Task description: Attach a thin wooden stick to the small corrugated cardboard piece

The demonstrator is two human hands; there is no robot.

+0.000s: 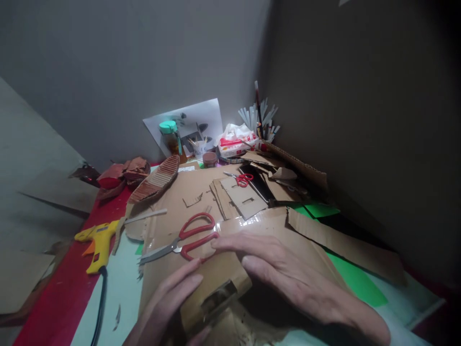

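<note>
Pressing from both sides, the fingers (230, 245) of the right hand (288, 274) lie flat and unclenched on a folded cardboard piece (216, 283), while the left hand (169, 298) grips its near-left edge. Red-handled scissors (187, 238) lie just beyond the fingertips, blades pointing left, nearer the right hand. A yellow glue gun (97, 242) sits farther left on the tabletop (118, 288).
</note>
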